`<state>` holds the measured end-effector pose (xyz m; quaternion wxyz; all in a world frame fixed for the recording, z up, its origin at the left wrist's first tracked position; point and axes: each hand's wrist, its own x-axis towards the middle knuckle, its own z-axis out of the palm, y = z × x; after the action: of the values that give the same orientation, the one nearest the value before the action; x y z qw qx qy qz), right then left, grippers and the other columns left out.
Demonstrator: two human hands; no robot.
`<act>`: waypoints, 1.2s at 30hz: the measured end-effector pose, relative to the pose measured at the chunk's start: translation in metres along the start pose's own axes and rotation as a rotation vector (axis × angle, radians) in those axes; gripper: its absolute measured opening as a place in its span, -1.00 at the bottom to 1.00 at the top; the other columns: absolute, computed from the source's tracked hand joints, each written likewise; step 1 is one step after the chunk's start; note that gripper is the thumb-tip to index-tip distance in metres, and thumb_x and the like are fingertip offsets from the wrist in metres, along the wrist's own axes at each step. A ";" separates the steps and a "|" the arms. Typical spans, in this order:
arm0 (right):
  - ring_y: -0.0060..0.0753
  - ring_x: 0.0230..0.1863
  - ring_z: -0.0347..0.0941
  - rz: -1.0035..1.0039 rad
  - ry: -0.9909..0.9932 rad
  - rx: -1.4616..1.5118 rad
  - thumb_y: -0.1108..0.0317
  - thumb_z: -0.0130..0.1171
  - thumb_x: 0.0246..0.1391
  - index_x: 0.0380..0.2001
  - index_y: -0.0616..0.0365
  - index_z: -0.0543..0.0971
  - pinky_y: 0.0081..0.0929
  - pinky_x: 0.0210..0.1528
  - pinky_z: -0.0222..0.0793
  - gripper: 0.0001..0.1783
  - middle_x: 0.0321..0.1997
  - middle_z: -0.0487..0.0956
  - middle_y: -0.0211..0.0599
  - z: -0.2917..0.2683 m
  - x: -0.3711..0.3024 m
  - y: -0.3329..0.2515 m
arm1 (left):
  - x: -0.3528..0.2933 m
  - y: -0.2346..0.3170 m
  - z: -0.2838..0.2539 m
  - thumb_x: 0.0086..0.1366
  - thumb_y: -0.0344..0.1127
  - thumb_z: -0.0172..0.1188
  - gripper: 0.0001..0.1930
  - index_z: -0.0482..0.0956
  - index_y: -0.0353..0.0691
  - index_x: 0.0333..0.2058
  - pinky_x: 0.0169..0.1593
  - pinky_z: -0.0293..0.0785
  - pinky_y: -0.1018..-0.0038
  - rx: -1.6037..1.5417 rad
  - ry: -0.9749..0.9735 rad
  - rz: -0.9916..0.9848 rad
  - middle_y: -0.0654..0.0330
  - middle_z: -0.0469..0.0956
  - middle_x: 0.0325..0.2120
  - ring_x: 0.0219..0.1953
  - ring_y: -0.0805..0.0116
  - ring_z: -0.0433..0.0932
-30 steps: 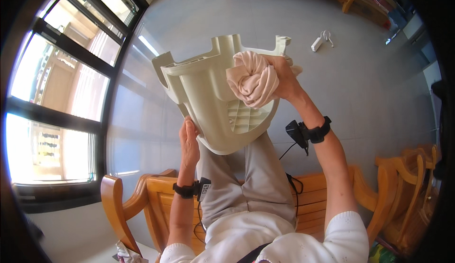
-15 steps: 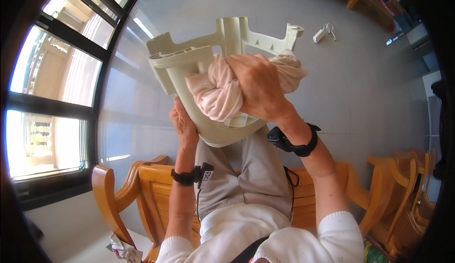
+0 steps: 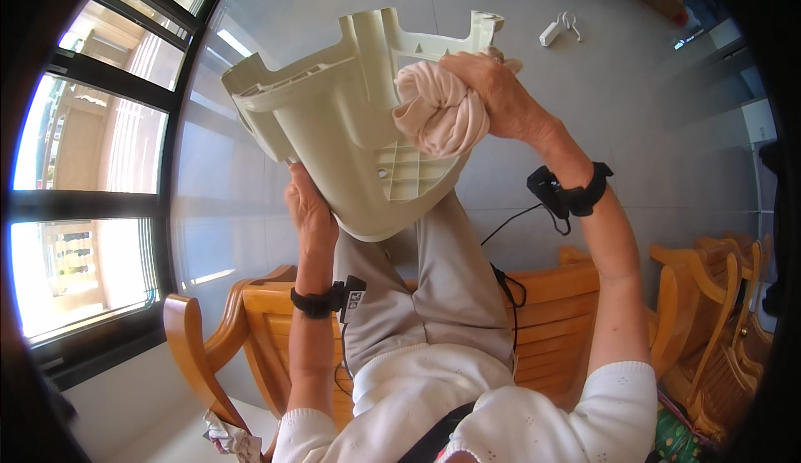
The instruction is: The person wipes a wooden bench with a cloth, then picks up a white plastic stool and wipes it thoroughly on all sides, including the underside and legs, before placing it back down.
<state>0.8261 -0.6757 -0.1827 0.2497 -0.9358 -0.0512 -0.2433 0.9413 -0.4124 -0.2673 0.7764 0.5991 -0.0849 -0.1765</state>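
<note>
A cream plastic stool [image 3: 321, 138] is tilted over my lap, its legs pointing away from me and the ribbed underside of its seat partly visible. My left hand [image 3: 310, 204] is closed on the stool's left side; some of its fingers are hidden behind the plastic. In my right hand [image 3: 496, 96] is a bunched pale pink cloth [image 3: 442, 113], gripped at the stool's right side, in front of its opening. Whether the cloth touches the plastic there, I cannot tell.
I sit on a wooden bench [image 3: 555, 313] with curved arms. Black straps with small devices circle both wrists, and a thin black cable trails from the right one. A small white object with a cord [image 3: 551, 34] lies on the grey floor [image 3: 626, 113]. Dark-framed windows [image 3: 92, 204] line the left.
My right hand has moved the cloth to the right and farther away, uncovering more of the ribbed underside. The stool has shifted a little left and away, with my left hand still on it.
</note>
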 end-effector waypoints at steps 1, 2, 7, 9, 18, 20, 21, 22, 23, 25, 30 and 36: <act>-0.10 -0.16 0.52 -0.005 0.011 -0.008 0.34 0.36 -0.21 -0.23 0.14 0.57 -0.23 -0.07 0.42 -0.62 -0.29 0.59 -0.24 -0.001 -0.002 0.006 | 0.001 0.001 0.001 0.50 0.10 -0.16 -0.42 0.56 -0.39 -0.23 -0.24 0.45 0.58 0.001 -0.004 -0.001 0.22 0.60 -0.38 -0.33 0.51 0.52; -0.11 -0.15 0.52 -0.032 0.039 0.002 0.36 0.37 -0.21 -0.23 0.15 0.57 -0.22 -0.07 0.42 -0.62 -0.28 0.59 -0.25 -0.001 -0.004 0.012 | 0.001 0.002 0.002 0.50 0.10 -0.15 -0.42 0.56 -0.39 -0.24 -0.24 0.45 0.58 0.004 -0.008 -0.001 0.22 0.60 -0.38 -0.34 0.52 0.52; -0.31 0.00 0.51 -0.044 0.470 0.151 0.43 0.32 -0.04 -0.03 0.14 0.55 -0.39 0.11 0.41 -0.57 -0.04 0.60 -0.26 0.009 -0.028 0.023 | 0.008 0.006 0.004 0.47 0.14 -0.12 -0.44 0.50 -0.35 -0.08 -0.19 0.54 0.52 0.000 -0.032 0.021 0.20 0.59 -0.26 -0.25 0.47 0.56; -0.39 0.02 0.50 0.298 0.710 0.539 0.39 0.25 0.09 -0.02 0.17 0.54 -0.45 0.10 0.41 -0.64 -0.03 0.59 -0.30 0.010 -0.043 0.021 | 0.012 0.009 0.006 0.45 0.17 -0.11 -0.41 0.47 -0.34 0.00 -0.16 0.58 0.49 -0.021 -0.022 0.030 0.18 0.59 -0.19 -0.19 0.43 0.58; -0.38 0.11 0.45 0.323 1.166 1.333 -0.02 0.01 0.29 0.05 0.06 0.47 -0.27 0.23 0.37 -0.55 0.05 0.56 -0.32 -0.041 -0.081 0.014 | 0.025 0.035 0.021 0.46 0.15 -0.10 -0.42 0.49 -0.35 -0.05 -0.23 0.57 0.53 -0.063 0.144 0.159 0.20 0.58 -0.27 -0.27 0.46 0.57; -0.35 0.06 0.50 0.066 0.940 1.682 -0.01 0.04 0.25 -0.02 0.07 0.52 -0.18 0.19 0.41 -0.57 0.02 0.58 -0.27 -0.103 -0.081 0.018 | 0.031 0.039 0.019 0.44 0.19 -0.11 -0.39 0.48 -0.35 -0.03 -0.21 0.57 0.52 -0.153 0.194 0.183 0.20 0.58 -0.26 -0.26 0.44 0.57; -0.27 0.11 0.47 0.126 1.135 1.562 -0.02 0.03 0.24 0.02 0.08 0.50 -0.11 0.23 0.37 -0.54 0.07 0.55 -0.23 -0.117 -0.079 0.018 | 0.034 0.040 0.015 0.44 0.21 -0.11 -0.37 0.42 -0.33 0.08 -0.13 0.57 0.50 -0.167 0.169 0.185 0.19 0.56 -0.17 -0.19 0.42 0.56; -0.20 0.17 0.44 0.116 1.153 1.504 -0.04 0.03 0.24 0.06 0.10 0.49 -0.03 0.27 0.33 -0.50 0.13 0.52 -0.18 -0.132 -0.077 0.018 | 0.036 0.039 0.012 0.43 0.20 -0.10 -0.37 0.38 -0.30 0.13 -0.09 0.56 0.49 -0.185 0.185 0.182 0.19 0.54 -0.12 -0.15 0.42 0.55; -0.13 0.21 0.40 0.271 1.407 1.229 -0.05 0.02 0.24 0.09 0.11 0.47 0.02 0.30 0.29 -0.46 0.17 0.49 -0.15 -0.146 -0.081 0.008 | 0.038 0.037 0.008 0.43 0.20 -0.10 -0.36 0.33 -0.27 0.17 -0.05 0.56 0.48 -0.188 0.184 0.198 0.19 0.51 -0.07 -0.12 0.41 0.54; -0.02 0.31 0.28 0.444 1.613 0.874 -0.08 -0.02 0.25 0.18 0.11 0.40 0.12 0.36 0.16 -0.40 0.27 0.40 -0.11 -0.144 -0.091 -0.011 | 0.040 0.034 -0.002 0.45 0.07 -0.02 -0.38 0.10 -0.09 0.33 0.08 0.50 0.41 -0.211 0.084 0.253 0.21 0.37 0.12 0.04 0.37 0.45; -0.09 0.28 0.35 0.624 1.496 0.860 -0.07 -0.09 0.30 0.24 0.15 0.33 0.00 0.32 0.27 -0.38 0.25 0.41 -0.14 -0.068 -0.095 -0.034 | 0.033 0.016 -0.007 0.45 -0.15 0.05 -0.37 -0.04 0.03 0.37 0.11 0.47 0.37 -0.270 0.097 0.246 0.22 0.30 0.17 0.10 0.35 0.39; -0.29 0.05 0.40 0.489 0.635 0.894 0.20 0.14 0.17 -0.13 0.08 0.52 -0.10 0.04 0.39 -0.74 0.02 0.46 -0.34 0.104 -0.088 -0.088 | 0.021 -0.007 -0.012 0.43 -0.21 0.09 -0.41 0.03 0.06 0.33 0.08 0.49 0.35 -0.329 0.095 0.199 0.23 0.33 0.12 0.05 0.36 0.42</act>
<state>0.7743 -0.5454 -0.2651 0.6709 -0.6065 0.1453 -0.4013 0.9631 -0.4113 -0.2792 0.8806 0.4602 -0.0770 -0.0821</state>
